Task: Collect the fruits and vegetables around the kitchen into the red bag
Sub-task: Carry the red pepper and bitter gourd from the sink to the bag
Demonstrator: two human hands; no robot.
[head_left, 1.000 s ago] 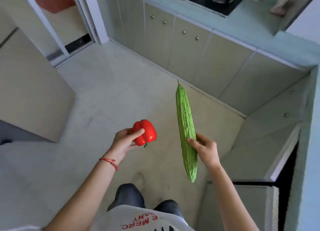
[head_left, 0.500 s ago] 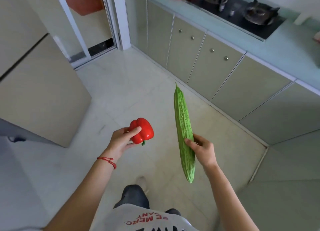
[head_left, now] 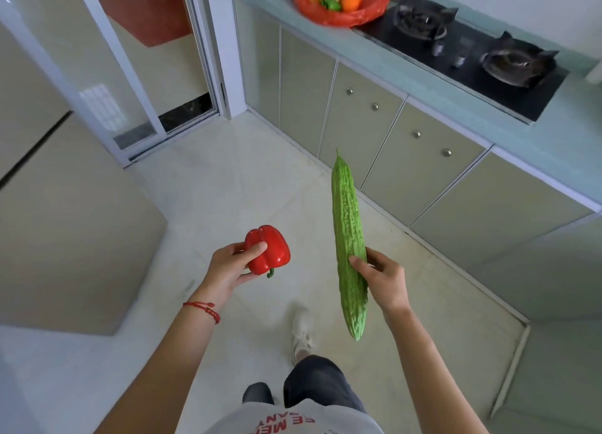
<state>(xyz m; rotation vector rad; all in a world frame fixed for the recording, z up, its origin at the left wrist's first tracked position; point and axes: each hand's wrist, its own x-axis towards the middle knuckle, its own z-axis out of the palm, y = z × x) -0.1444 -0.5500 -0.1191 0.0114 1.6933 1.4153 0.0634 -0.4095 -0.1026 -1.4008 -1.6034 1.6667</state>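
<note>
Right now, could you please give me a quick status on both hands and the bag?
Left hand holds pepper; right hand holds gourd. Bag open on counter ahead, part filled. Floor path unobstructed.

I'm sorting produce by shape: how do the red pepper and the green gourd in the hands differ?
The red pepper is short, blocky and glossy; the bitter gourd is long, slim and bumpy green. The left hand holds the pepper, the right hand the gourd. Both are carried above the floor.

Glossy smooth red pepper (head_left: 267,250); bumpy, ridged green gourd (head_left: 347,235).
</note>
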